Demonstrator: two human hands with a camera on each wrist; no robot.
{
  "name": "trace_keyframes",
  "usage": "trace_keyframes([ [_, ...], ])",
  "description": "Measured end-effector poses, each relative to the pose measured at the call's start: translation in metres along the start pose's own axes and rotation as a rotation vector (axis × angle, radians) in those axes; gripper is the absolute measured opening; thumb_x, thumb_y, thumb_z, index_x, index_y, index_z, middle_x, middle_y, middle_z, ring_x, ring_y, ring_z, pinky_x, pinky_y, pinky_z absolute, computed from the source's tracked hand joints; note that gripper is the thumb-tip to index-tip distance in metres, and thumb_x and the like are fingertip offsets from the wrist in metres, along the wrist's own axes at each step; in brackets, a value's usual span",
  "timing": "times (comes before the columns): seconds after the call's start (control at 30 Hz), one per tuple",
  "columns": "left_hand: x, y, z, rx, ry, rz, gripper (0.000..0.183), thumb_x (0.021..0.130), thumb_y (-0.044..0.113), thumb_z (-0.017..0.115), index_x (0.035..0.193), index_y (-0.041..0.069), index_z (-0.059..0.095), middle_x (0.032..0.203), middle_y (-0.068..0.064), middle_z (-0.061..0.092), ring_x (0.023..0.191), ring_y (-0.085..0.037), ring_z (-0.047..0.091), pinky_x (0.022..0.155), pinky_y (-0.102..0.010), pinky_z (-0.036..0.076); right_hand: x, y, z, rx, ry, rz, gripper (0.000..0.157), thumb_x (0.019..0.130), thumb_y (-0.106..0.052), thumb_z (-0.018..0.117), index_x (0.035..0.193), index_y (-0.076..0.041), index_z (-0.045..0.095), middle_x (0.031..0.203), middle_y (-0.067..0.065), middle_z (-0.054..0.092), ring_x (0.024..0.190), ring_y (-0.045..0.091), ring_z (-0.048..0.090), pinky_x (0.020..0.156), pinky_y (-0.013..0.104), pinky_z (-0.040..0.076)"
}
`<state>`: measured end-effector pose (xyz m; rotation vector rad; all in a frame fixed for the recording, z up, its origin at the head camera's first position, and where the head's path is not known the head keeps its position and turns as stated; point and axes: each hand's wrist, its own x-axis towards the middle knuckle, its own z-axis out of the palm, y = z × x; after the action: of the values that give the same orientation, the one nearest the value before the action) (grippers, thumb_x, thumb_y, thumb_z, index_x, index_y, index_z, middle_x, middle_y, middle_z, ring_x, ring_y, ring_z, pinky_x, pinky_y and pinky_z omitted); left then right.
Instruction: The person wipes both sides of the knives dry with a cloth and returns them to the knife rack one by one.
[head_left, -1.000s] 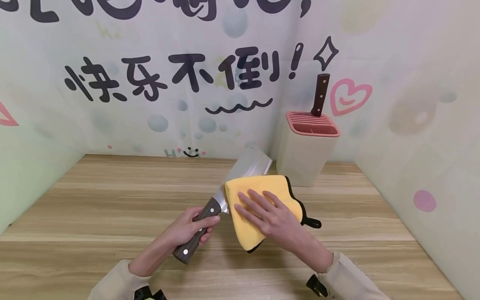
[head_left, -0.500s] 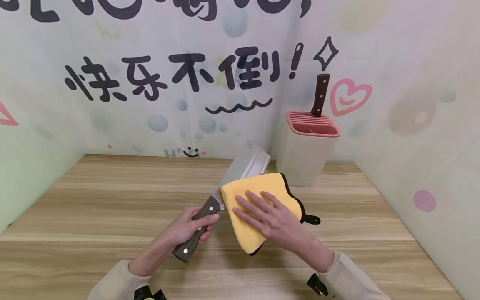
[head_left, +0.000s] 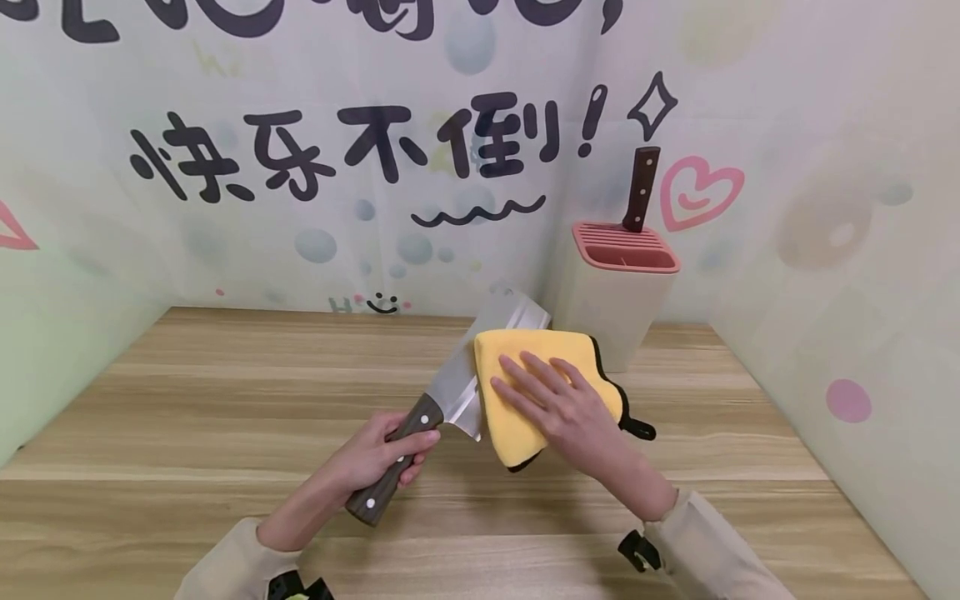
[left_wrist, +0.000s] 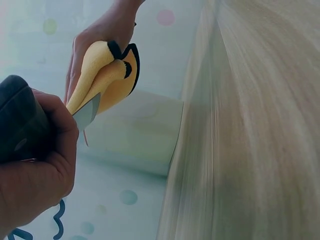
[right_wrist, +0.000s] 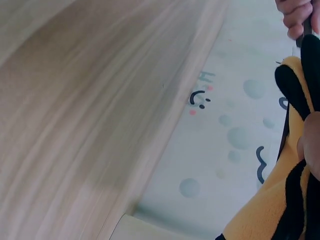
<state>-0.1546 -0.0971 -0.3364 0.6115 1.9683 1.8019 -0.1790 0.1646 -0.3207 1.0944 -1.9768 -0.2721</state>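
Observation:
My left hand (head_left: 378,454) grips the dark riveted handle of a cleaver (head_left: 456,383), its broad blade angled up and away to the right. Over the blade's middle lies a folded yellow cloth (head_left: 517,437) with black trim and a hanging loop. My right hand (head_left: 566,408) holds this cloth, fingers spread along its top. In the right wrist view the thumb (right_wrist: 311,145) presses at the cloth's black-edged folds. The left wrist view shows the cleaver and cloth raised off the table. Cloth hides part of the blade.
Behind the blade tip stands a cream knife block (head_left: 600,325) with a pink slotted top. One dark-handled knife (head_left: 641,190) sticks up from it. The wooden table (head_left: 225,400) meets a printed wall sheet (head_left: 450,267) at the back and sides.
The right hand and cloth shifted slightly left, then moved right and away along the blade, uncovering more of it near the handle. The left hand keeps its grip on the cleaver.

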Motion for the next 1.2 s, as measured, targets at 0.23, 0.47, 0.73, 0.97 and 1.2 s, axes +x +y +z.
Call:
trace_keyframes([
  [0.23,-0.001,-0.002,0.0,-0.021,-0.028,0.029,0.027,0.09,0.019,0.052,0.08,-0.004,0.044,0.064,-0.002,0.046,0.046,-0.005,0.045,0.044,-0.018,0.04,-0.004,0.011,0.006,0.051,0.021,0.088,0.047,0.077,0.004,0.054,0.121,-0.01,0.054,0.127,0.01,0.05,0.112,0.029,0.049,0.084,0.044,0.043],
  [0.47,-0.001,-0.003,0.001,-0.027,-0.055,0.066,0.03,0.091,0.016,0.051,0.081,-0.011,0.041,0.063,-0.002,0.045,0.045,-0.005,0.045,0.043,-0.018,0.04,-0.008,0.019,0.011,0.074,0.062,0.167,0.048,0.074,0.008,0.057,0.12,-0.008,0.055,0.125,0.013,0.051,0.109,0.033,0.05,0.08,0.047,0.044],
  [0.73,-0.001,-0.002,0.001,-0.023,-0.069,0.045,0.03,0.09,0.018,0.052,0.083,-0.01,0.043,0.064,-0.002,0.045,0.046,-0.005,0.045,0.043,-0.017,0.039,-0.013,0.025,0.014,0.115,0.063,0.276,0.047,0.076,0.011,0.057,0.119,-0.007,0.056,0.125,0.014,0.051,0.108,0.033,0.05,0.077,0.048,0.045],
  [0.97,-0.001,-0.002,0.0,-0.031,-0.082,0.043,0.028,0.091,0.018,0.051,0.081,-0.007,0.043,0.064,-0.002,0.045,0.046,-0.004,0.044,0.043,-0.017,0.039,-0.016,0.03,0.015,0.125,0.048,0.337,0.047,0.074,0.012,0.059,0.117,-0.006,0.057,0.124,0.015,0.051,0.107,0.033,0.05,0.075,0.048,0.045],
  [1.2,-0.001,-0.002,0.0,-0.031,-0.082,0.044,0.029,0.091,0.017,0.051,0.08,-0.008,0.042,0.064,-0.001,0.045,0.046,-0.004,0.044,0.043,-0.017,0.039,-0.02,0.033,0.015,0.1,0.017,0.37,0.048,0.073,0.01,0.063,0.117,-0.007,0.058,0.124,0.015,0.052,0.106,0.033,0.051,0.073,0.049,0.046],
])
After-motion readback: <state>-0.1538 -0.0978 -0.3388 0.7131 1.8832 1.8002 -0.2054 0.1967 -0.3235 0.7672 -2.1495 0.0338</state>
